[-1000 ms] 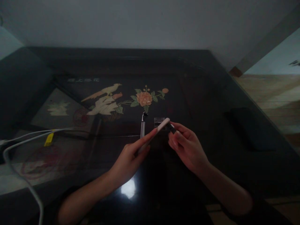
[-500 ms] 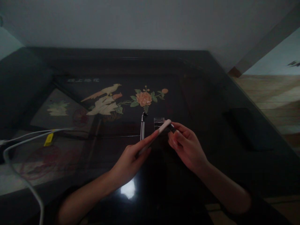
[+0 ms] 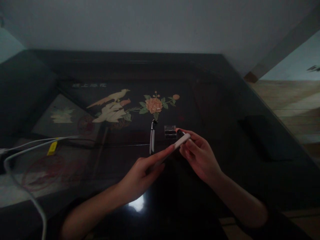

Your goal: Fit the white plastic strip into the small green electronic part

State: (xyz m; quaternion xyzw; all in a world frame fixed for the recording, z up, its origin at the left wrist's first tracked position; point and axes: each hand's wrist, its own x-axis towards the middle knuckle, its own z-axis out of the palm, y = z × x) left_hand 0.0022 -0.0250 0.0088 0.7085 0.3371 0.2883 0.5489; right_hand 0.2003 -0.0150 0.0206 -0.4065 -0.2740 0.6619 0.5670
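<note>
My left hand (image 3: 142, 176) grips a slim white piece with a rounded end (image 3: 182, 140), which points up and to the right. My right hand (image 3: 197, 151) is closed at that rounded end, its fingers around a small dark piece (image 3: 180, 133), now partly hidden behind the white one. Whether the two pieces are joined I cannot tell. Just beyond my fingers lies a small clear plastic case (image 3: 170, 132) with dark inserts. To its left is a slim white-and-dark handle (image 3: 152, 136) with a black, bent neck.
The glossy dark table (image 3: 212, 200) has a bird-and-flower inlay (image 3: 153, 105). White cables (image 3: 22, 190) with a yellow tag (image 3: 52, 148) run along the left. A dark flat object (image 3: 267, 136) lies at the right. A wall (image 3: 125, 26) stands behind the table.
The white piece's end has moved right and slightly down, in front of the dark piece and against my right fingers. More of the clear case and the handle now shows.
</note>
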